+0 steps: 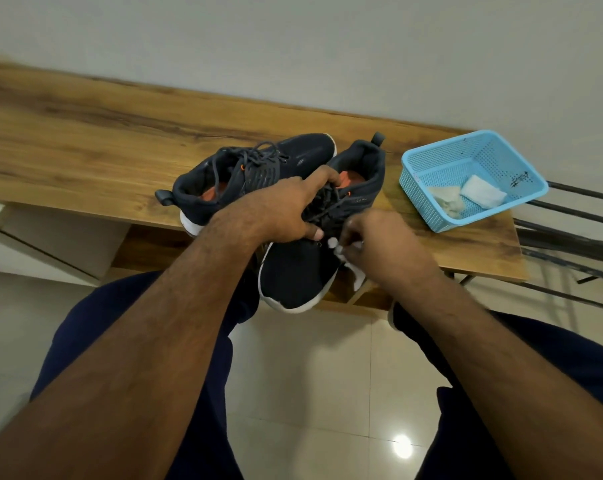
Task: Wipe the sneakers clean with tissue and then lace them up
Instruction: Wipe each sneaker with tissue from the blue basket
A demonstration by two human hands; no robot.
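Two dark sneakers sit side by side on a long wooden worktop [85,133] by a pale wall. The near sneaker [295,271] points its toe toward the person and its white sole hangs a little over the front edge of the worktop. The far sneaker [258,168] lies just behind it and to the left, turned the other way, with its heel tab at the left and its grey laces [255,154] loose on top. Both shoes show orange inside. The left hand [286,209] lies over the top of the near sneaker, and its grip is wrapped round the shoe, with the fingers reaching into the opening and the thumb down on the side. The right hand [383,244] is just beside the right side of the same shoe, and its grip is pinched on a small white tissue [357,273], which touches the shoe near the sole. A bit of the tissue hangs down under the hand. To the right, a little apart from the shoes, a light blue basket [428,157] stands on the worktop. Inside it lie a white folded tissue [482,194] and a crumpled one [447,202] that looks a bit dirty. The person wears dark blue trousers [206,393], and a shiny tiled floor [310,375] shows between the knees
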